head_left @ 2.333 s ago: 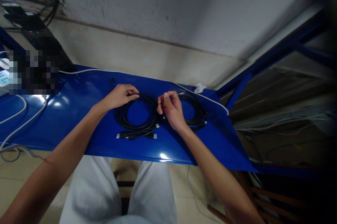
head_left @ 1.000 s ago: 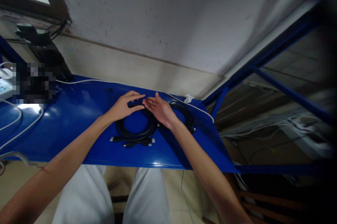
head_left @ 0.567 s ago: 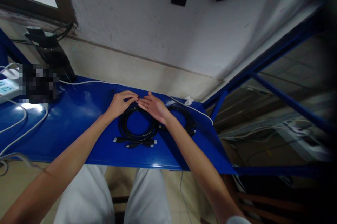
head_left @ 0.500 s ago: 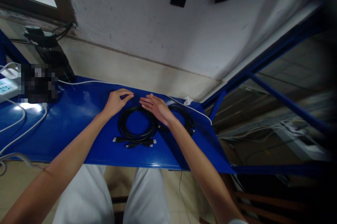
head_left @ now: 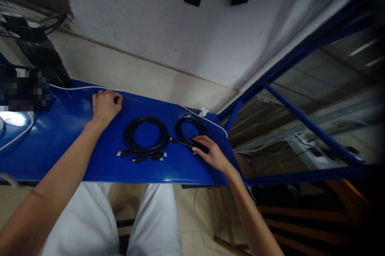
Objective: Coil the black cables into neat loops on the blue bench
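Note:
My left hand (head_left: 106, 105) is over the back left part of the blue table, its fingers curled and thumb bent in towards them. Whatever those fingers hold, if anything, is too small or hidden to make out. To its right lies a larger coil of black cable (head_left: 128, 138), with pale-tipped plugs crossed at its front. My right hand (head_left: 214, 155) reaches in at the near right edge of a smaller coil of black cable (head_left: 179, 130). Thumb and fingers are apart there, around a connector (head_left: 194, 150) that is partly covered.
A blue table (head_left: 105, 160) runs along the wall, with a white cable (head_left: 204, 117) along its back edge. At the left stand a dark bottle (head_left: 42, 55) and a blurred-out dark object (head_left: 24, 89). Blue frame bars (head_left: 300, 119) rise on the right.
My hands have moved apart: the left one leftward, away from the larger coil, the right one down and rightward to the smaller coil. The view has also shifted to the right.

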`<state>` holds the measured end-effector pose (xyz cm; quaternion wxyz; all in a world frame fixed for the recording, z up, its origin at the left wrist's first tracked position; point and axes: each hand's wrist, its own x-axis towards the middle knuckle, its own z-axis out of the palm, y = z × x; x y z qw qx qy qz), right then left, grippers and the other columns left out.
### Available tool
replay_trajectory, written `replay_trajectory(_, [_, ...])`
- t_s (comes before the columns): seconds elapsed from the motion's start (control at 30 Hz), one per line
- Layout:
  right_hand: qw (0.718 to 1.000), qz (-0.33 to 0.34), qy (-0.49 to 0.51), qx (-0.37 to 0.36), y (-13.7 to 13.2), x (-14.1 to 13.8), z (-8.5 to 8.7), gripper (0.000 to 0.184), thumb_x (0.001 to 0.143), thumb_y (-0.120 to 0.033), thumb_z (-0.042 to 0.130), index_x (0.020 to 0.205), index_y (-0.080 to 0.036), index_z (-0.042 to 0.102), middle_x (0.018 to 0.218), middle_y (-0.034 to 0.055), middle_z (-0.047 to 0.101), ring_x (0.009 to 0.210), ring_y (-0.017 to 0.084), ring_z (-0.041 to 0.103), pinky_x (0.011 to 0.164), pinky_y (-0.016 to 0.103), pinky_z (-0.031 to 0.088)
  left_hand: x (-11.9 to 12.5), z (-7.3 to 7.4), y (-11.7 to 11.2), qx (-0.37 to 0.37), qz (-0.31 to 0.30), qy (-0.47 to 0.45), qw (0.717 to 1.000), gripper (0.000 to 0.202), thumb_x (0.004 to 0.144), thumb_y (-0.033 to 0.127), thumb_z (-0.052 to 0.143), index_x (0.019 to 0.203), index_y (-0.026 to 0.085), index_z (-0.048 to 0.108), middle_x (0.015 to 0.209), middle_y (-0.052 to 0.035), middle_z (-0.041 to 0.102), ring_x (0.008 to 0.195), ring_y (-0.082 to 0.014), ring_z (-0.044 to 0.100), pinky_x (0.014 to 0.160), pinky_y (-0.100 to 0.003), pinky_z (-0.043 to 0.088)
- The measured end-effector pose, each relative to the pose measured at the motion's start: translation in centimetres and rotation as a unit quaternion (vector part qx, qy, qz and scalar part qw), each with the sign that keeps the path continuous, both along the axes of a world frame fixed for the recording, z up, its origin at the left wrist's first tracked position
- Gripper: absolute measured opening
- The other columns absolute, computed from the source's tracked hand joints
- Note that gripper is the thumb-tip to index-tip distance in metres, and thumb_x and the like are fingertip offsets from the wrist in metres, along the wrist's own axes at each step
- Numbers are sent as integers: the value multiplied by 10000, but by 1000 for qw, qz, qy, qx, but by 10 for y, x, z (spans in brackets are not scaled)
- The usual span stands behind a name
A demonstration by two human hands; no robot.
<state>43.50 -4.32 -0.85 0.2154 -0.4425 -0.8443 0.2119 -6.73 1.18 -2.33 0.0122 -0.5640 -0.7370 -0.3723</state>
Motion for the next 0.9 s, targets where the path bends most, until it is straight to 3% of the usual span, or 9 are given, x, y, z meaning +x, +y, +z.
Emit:
replay_trajectory(0.17, [997, 31, -54, 54, 6, -6, -4, 370, 1096, -478, 669, 1333, -229, 806, 1236, 144, 768, 1184, 303, 746, 1096, 533, 600, 10, 1, 0, 3, -27, 25, 999, 314, 1009, 371, 559, 1091, 193, 804, 1253, -170, 783, 1259, -409, 654, 1143, -547, 455])
replay_trajectory(0.3, [991, 50, -91, 86, 13, -9, -6, 318, 1147, -429, 571, 1228, -227, 802, 1206, 137, 779, 1155, 299, 747, 1073, 498, 590, 15, 1, -1, -1, -49, 26, 998, 329, 1031, 353, 541, 1171, 199, 795, 1272, -154, 788, 1275, -392, 663, 1139, -517, 450])
replay_trajectory(0.43, [988, 12, -96, 121, 11, -7, -10, 335, 1184, -395, 459, 1196, -221, 746, 1127, 135, 798, 1065, 304, 768, 976, 456, 608, 17, 1, -1, 8, -63, 24, 998, 337, 1042, 353, 538, 1219, 206, 784, 1265, -141, 795, 1273, -386, 667, 1130, -516, 447])
replay_trajectory(0.6, [980, -35, -115, 158, 9, -4, -8, 337, 1190, -408, 437, 1221, -207, 706, 1077, 141, 816, 978, 311, 790, 867, 421, 618, 19, 0, -1, 8, -70, 30, 997, 330, 1032, 353, 552, 1211, 208, 789, 1235, -130, 806, 1240, -381, 677, 1110, -498, 457])
replay_trajectory(0.9, [958, -59, -95, 263, 16, 3, 12, 294, 1183, -362, 463, 1198, -179, 692, 946, 121, 788, 819, 267, 758, 755, 382, 597, 21, 0, 0, 20, -89, 25, 995, 302, 1003, 328, 577, 1178, 223, 800, 1197, -124, 813, 1193, -367, 691, 1097, -502, 473])
